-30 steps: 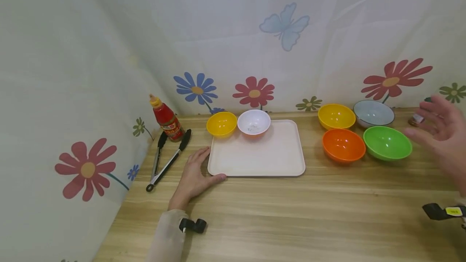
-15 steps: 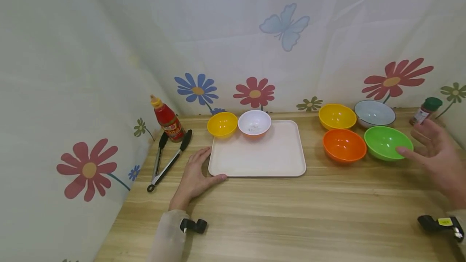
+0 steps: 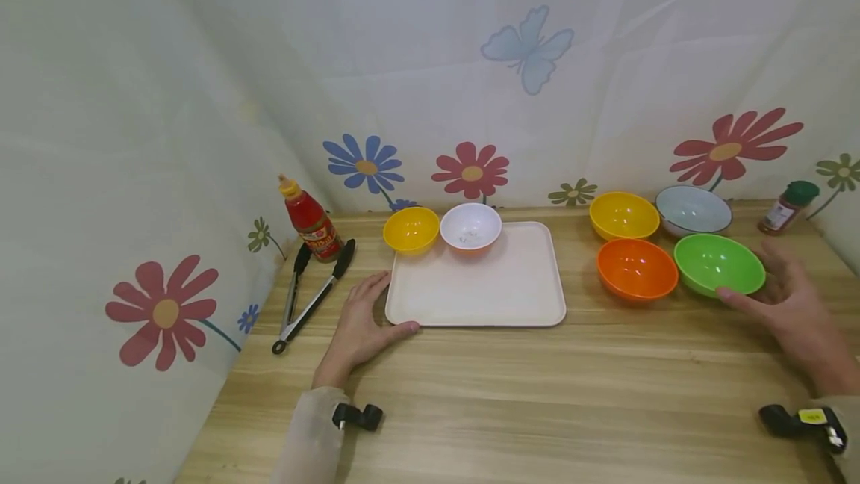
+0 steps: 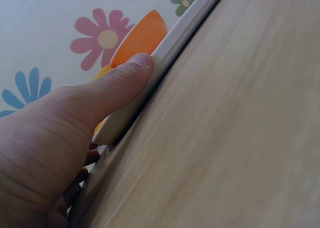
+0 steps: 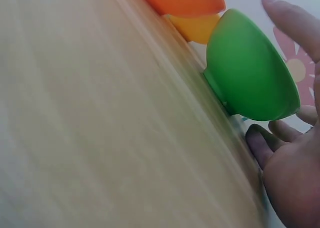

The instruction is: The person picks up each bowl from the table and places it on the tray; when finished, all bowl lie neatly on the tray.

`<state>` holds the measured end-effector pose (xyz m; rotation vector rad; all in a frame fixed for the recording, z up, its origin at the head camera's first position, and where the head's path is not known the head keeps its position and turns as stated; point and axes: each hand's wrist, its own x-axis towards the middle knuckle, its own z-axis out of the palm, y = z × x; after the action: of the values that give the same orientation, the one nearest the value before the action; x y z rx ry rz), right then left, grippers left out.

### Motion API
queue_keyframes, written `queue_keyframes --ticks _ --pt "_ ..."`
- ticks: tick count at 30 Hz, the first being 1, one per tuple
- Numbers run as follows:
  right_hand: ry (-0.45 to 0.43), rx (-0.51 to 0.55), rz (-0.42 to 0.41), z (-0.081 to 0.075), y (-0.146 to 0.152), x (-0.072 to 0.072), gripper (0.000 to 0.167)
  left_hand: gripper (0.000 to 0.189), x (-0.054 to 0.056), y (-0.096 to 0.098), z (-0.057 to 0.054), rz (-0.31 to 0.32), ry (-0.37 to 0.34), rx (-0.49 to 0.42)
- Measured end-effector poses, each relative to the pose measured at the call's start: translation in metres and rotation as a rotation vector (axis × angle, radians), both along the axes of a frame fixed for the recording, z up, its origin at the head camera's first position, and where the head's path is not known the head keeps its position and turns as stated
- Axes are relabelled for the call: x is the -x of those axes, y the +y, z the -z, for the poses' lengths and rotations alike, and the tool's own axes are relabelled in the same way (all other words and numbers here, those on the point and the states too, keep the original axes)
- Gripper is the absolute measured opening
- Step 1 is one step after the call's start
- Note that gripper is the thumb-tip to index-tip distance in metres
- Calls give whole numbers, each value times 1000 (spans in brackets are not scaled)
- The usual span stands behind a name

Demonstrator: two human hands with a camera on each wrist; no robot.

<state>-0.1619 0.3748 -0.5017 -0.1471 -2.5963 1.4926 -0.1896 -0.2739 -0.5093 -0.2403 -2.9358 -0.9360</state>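
My left hand [image 3: 359, 329] grips the front left corner of a cream tray [image 3: 480, 293], thumb on the front rim and fingers along the left side. In the left wrist view the thumb [image 4: 122, 82] lies against the rim. My right hand [image 3: 793, 312] is spread around the right side of a green bowl [image 3: 719, 266], thumb in front and fingers to the right. A gap shows between hand and bowl in the right wrist view. A white bowl with an orange outside [image 3: 470, 228] stands on the tray's back left, small bits inside it; a yellow bowl [image 3: 411, 231] overlaps the corner.
Beside the green bowl stand an orange bowl [image 3: 637, 271], another yellow bowl [image 3: 623, 216] and a pale blue bowl [image 3: 693, 211]. A green-capped jar [image 3: 787, 208] is at the far right. Left of the tray are black-tipped tongs [image 3: 312, 305] and a red sauce bottle [image 3: 312, 224].
My right hand has come down and to the left, from in front of the jar to the green bowl's right side. The jar is uncovered. My left hand and the tray stay put.
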Motion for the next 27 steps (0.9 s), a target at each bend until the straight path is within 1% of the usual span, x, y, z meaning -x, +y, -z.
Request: queue_keyframes --ticks 6,14,19,27 --pt "-33 -27 0 2 1 0 112 120 0 1 0 2 3 -4" --pt "-32 -36 -16 3 0 2 114 119 0 1 0 3 -1 -5" --pt "-48 -68 -6 3 -1 2 112 120 1 1 1 2 -4 6" --pt "-37 -68 -6 3 -4 3 109 121 0 1 0 -5 -11 0"
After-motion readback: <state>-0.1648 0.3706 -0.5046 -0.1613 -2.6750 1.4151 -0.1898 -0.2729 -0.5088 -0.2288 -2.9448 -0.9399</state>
